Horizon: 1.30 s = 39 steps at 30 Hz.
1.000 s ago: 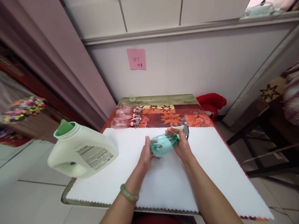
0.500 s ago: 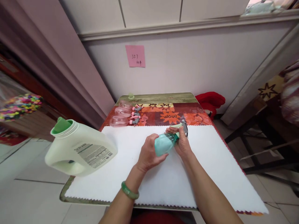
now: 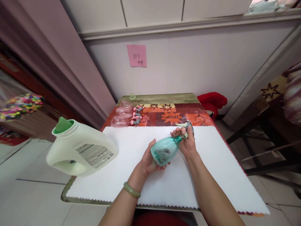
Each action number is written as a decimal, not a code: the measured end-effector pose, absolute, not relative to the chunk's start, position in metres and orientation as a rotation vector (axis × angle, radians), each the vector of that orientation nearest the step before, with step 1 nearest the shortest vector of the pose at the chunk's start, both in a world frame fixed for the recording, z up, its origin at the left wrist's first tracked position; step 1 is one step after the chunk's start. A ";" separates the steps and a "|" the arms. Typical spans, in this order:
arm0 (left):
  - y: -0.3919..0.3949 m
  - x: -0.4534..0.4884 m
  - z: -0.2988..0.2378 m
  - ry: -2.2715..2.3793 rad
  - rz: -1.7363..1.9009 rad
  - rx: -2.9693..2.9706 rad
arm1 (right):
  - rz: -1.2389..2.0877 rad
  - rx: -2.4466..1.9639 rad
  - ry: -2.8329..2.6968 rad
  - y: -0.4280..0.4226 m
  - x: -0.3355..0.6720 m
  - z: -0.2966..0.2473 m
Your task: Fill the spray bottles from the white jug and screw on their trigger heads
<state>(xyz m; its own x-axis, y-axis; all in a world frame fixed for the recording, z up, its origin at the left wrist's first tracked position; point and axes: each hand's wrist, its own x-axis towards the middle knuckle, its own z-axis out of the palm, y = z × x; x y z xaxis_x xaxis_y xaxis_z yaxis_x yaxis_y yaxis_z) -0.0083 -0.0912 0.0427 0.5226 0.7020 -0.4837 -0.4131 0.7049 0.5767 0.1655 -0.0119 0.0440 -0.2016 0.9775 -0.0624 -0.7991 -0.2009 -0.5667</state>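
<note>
A translucent teal spray bottle [image 3: 165, 150] lies tilted between my hands above the white mat [image 3: 171, 188]. My left hand [image 3: 150, 160] is closed round the lower body of the bottle, with a green bangle [image 3: 132, 190] on that wrist. My right hand [image 3: 188, 145] grips the grey and pale green spray head [image 3: 188, 126] at the bottle's neck. Whether the collar is screwed tight cannot be made out. To the left stands a large pale green jug [image 3: 82, 149], uncapped, with a green spout in its mouth.
Several clear bottles with pink and grey spray heads [image 3: 121, 121] lie at the table's back left. Behind them sits a small green cap [image 3: 132, 96]. A pink note [image 3: 136, 56] is stuck on the wall. A dark stool [image 3: 256, 150] stands at the right.
The teal bottle has turned in my hands, and its base now faces more toward me. My right hand has moved slightly right with the spray head; my left hand has shifted lower under the bottle.
</note>
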 end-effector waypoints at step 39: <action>-0.018 -0.014 -0.006 1.722 1.492 1.489 | 0.350 -2.045 -1.671 0.005 0.212 0.037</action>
<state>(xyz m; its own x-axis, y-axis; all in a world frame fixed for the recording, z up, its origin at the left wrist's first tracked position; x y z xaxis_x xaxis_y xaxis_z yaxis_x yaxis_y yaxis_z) -0.0135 -0.0183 -0.0062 -0.3407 0.8854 0.3162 0.4389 -0.1476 0.8863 0.2121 0.0047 0.0367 0.2249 0.9694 0.0980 0.8487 -0.1455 -0.5085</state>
